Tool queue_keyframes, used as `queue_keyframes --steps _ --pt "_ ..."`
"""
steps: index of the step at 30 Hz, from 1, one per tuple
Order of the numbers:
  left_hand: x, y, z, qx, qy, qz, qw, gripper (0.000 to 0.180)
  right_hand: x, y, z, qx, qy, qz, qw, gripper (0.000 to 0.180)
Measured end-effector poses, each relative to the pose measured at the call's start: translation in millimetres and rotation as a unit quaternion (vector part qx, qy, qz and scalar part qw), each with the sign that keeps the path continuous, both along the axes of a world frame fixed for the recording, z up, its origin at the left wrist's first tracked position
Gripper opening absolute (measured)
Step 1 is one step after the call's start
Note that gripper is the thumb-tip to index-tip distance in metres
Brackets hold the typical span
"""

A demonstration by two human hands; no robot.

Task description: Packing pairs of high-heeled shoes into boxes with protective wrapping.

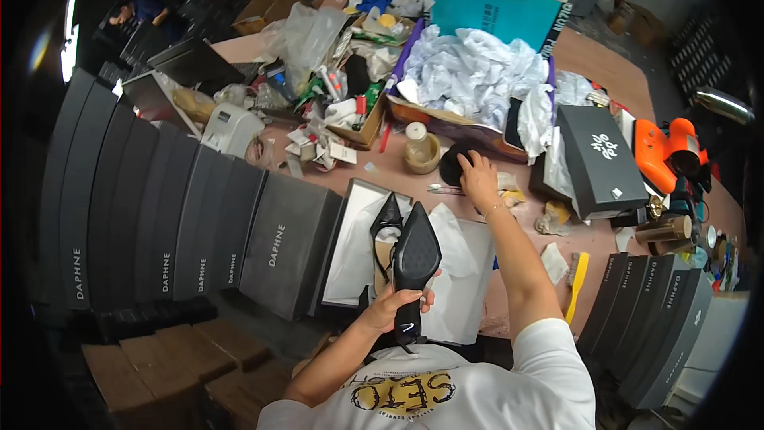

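My left hand [395,307] is closed around the heel end of a black pointed high-heeled shoe [419,247], whose dark sole faces up. Beside it a second black slingback shoe [387,215] lies on white paper in an open shoebox [341,263]. Across the table my right hand [478,181] has its fingers curled on the right edge of a black rounded, soft-looking pad [455,162]; its exact kind is unclear. Left of the pad stand a white-capped bottle [416,134] and a round tan container [423,161]. White tissue paper [450,243] spreads right of the shoes.
Dark shoeboxes [274,247] stand in a row at left, and more [637,302] at lower right. A purple-edged carton [402,72] full of crumpled paper is behind. A grey shoebox [601,161], an orange heat gun [668,155] and a yellow brush [576,287] lie right.
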State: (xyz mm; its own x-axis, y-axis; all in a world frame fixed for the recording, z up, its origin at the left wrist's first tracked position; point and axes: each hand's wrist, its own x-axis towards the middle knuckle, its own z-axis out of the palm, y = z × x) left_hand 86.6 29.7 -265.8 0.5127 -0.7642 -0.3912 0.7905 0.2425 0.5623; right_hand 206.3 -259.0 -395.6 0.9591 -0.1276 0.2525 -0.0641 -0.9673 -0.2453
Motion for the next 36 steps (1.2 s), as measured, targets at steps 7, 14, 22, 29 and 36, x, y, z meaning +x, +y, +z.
queue_keyframes --steps 7,14,22,29,36 --pt "-3 41 -8 0.022 -0.017 0.012 1.0 0.049 -54 62 104 0.372 -0.056 0.072 0.924 0.032" --pt "-32 23 1 0.084 -0.11 -0.152 0.979 0.037 -129 121 148 0.291 -0.039 0.062 0.954 0.012" --pt "-38 19 8 0.087 -0.123 -0.156 0.976 0.017 -172 128 158 0.28 -0.101 0.004 0.955 0.016" --pt "-33 23 -4 0.004 -0.049 -0.135 0.99 0.026 -197 147 182 0.23 -0.108 0.086 0.963 0.013" --pt "-32 22 -8 -0.052 0.159 -0.008 0.986 0.091 -223 176 181 0.265 0.015 0.199 0.943 0.019"
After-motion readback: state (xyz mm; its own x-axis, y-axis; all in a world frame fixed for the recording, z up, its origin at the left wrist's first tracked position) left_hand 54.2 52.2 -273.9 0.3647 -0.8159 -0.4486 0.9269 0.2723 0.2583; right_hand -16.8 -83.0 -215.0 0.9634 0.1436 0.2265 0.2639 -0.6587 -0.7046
